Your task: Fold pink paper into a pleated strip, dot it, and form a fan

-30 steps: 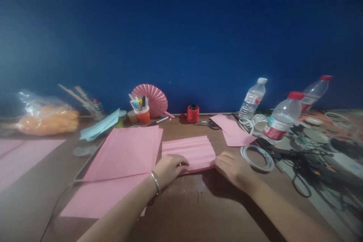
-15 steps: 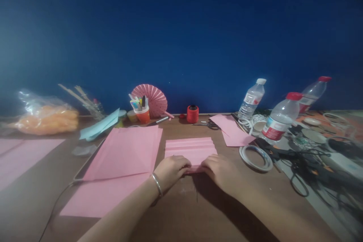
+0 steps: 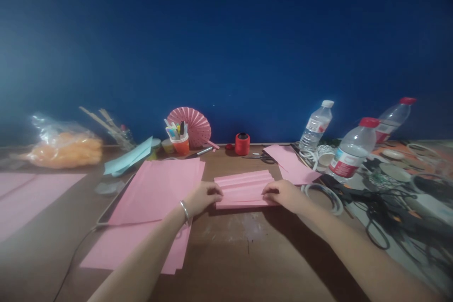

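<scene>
A pleated sheet of pink paper (image 3: 245,188) lies in front of me, its folds running left to right. My left hand (image 3: 205,196), with a silver bangle on the wrist, pinches the paper's left edge. At the right edge, my right hand (image 3: 283,194) grips the sheet between thumb and fingers. Left of it is a stack of pink sheets (image 3: 159,188), partly under my left forearm. A finished pink pleated fan (image 3: 191,125) stands at the back behind a cup of pens (image 3: 180,144).
A red thread spool (image 3: 242,144) and scissors (image 3: 264,157) lie near the wall. Plastic bottles (image 3: 354,151), a tape roll (image 3: 323,198) and tangled cables (image 3: 380,212) crowd the right. At left are blue paper (image 3: 129,156) and a bag of orange stuff (image 3: 67,148).
My hands have moved apart, from near the middle of the paper's front fold to its left and right edges. The pleated sheet has tilted slightly and its front edge shows more.
</scene>
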The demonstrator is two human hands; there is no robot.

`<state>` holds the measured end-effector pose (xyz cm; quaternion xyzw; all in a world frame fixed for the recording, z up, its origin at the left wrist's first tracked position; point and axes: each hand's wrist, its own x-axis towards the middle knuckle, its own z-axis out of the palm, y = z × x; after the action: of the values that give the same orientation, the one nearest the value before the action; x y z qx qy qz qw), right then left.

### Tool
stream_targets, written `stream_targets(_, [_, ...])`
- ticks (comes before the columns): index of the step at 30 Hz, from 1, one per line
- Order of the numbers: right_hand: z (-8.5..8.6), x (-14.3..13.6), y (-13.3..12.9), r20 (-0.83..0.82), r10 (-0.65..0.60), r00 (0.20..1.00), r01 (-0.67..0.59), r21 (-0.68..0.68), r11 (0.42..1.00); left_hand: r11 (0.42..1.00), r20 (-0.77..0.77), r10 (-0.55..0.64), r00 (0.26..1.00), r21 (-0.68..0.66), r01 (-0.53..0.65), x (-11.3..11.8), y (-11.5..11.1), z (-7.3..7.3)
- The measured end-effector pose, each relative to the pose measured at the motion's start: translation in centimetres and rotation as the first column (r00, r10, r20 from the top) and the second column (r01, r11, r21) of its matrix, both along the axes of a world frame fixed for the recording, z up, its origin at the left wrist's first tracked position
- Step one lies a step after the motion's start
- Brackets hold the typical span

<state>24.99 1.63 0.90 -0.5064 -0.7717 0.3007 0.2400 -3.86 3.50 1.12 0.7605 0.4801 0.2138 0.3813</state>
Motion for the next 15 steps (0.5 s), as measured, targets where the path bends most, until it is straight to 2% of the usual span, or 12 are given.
stream_targets(4, [-0.6,0.8,0.6,-0.064,-0.078,0.995,0.079,0.008,0.997,0.992,0.006,0.087,0.996,0.096,-0.087,-0.4,0.3,0.0])
stream_targets(8, [0.2,1.4,1.2,-0.138,-0.148,0.979,0.155,0.038,0.987,0.991,0.081,0.132,0.988,0.015,-0.133,-1.1,0.3,0.9])
stream_targets(10, [1.5,1.3,1.5,-0.148,-0.169,0.974,0.183,0.088,0.979,0.988,0.07,0.147,0.987,0.04,-0.15,-1.4,0.3,2.5])
stream_targets(11, [2.4,1.2,1.7,-0.149,-0.173,0.974,0.191,0.117,0.975,0.984,0.025,0.139,0.99,0.109,-0.141,-1.3,0.3,3.5])
stream_targets(13, [4.6,0.7,2.1,-0.167,-0.169,0.971,0.198,0.172,0.965,0.952,-0.101,0.135,0.986,0.289,-0.1,-0.7,0.4,6.2])
stream_targets(15, [7.0,-0.3,2.5,-0.195,-0.132,0.972,0.176,0.227,0.958,0.935,-0.172,0.083,0.982,0.354,-0.017,0.7,0.5,9.0])
